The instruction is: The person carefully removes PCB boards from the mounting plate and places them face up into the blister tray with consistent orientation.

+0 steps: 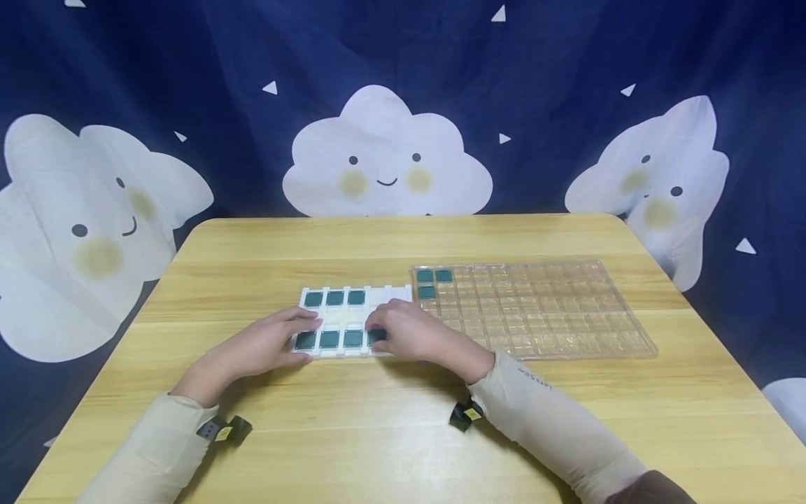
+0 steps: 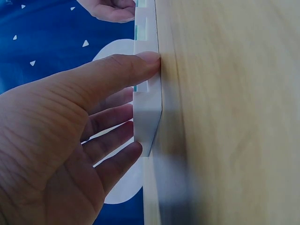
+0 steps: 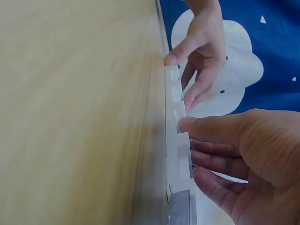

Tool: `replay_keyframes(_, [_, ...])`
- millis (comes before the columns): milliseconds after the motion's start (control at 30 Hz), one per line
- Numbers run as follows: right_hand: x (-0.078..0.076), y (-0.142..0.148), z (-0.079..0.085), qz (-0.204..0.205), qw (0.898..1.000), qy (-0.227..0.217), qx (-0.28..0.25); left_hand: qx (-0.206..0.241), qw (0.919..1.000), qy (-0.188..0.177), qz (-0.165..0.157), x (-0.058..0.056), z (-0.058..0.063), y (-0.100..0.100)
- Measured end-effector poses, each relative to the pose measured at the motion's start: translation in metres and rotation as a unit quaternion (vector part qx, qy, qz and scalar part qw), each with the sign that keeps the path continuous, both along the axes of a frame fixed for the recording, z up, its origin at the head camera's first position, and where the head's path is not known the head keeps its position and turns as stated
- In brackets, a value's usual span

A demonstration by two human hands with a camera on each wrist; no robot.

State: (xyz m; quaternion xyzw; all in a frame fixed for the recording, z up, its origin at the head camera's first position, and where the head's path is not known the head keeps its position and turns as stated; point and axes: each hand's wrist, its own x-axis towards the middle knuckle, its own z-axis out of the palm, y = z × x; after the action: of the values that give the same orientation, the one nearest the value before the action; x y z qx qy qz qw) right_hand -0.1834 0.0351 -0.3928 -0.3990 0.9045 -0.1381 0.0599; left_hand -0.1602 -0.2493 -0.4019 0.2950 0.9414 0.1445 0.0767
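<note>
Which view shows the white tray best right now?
Head: it shows the white tray from above, green chips in two rows. Left wrist shows it nearly edge-on, partly behind the left hand; right wrist likewise, partly behind the right hand.

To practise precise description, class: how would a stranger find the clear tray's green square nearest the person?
On the wooden table, find the clear tray, right of the white tray. Its far left corner holds three green squares. Pick the front one, alone in its row; the other two share the back row.
</note>
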Motion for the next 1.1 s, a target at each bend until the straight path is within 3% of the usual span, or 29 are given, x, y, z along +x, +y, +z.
replay_keyframes(633, [0.0012,0.0003,0.0023,0.003,0.999,0.042,0.031,-0.003,1.0000,-0.004,0.005,0.0007,0.0016,0.0006])
replay_keyframes(1100, [-0.0006,0.0025,0.0074,-0.007,1.000,0.001,0.011,-0.002,1.0000,0.002,0.004,-0.0002,-0.0009,0.0007])
